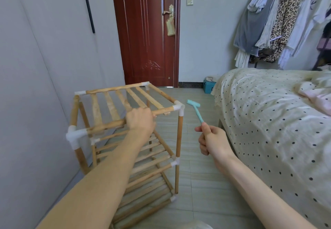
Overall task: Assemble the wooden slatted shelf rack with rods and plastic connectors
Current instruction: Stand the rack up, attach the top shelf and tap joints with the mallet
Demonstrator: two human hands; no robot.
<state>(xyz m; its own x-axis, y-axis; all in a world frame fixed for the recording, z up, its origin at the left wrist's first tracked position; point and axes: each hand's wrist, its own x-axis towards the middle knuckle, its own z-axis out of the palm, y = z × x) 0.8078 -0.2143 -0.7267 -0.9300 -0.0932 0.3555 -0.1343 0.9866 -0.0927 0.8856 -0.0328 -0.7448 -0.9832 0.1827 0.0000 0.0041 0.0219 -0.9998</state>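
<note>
A three-tier wooden slatted shelf rack (111, 107) stands upright on the floor at the left, its rods joined by white plastic connectors (178, 108). My left hand (140, 119) grips the near top rail of the rack, fingers curled over it. To the right of the rack, my right hand (210, 140) holds the handle end of a small teal plastic mallet (196, 109), its head raised and pointing away from me, close to the rack's front right top corner but apart from it.
A grey wardrobe wall (35, 67) runs along the left, right behind the rack. A bed with a dotted cover (268, 121) fills the right. A dark red door (146, 32) lies ahead, a teal box (208, 85) beside the bed, clothes (277, 23) hanging at back right.
</note>
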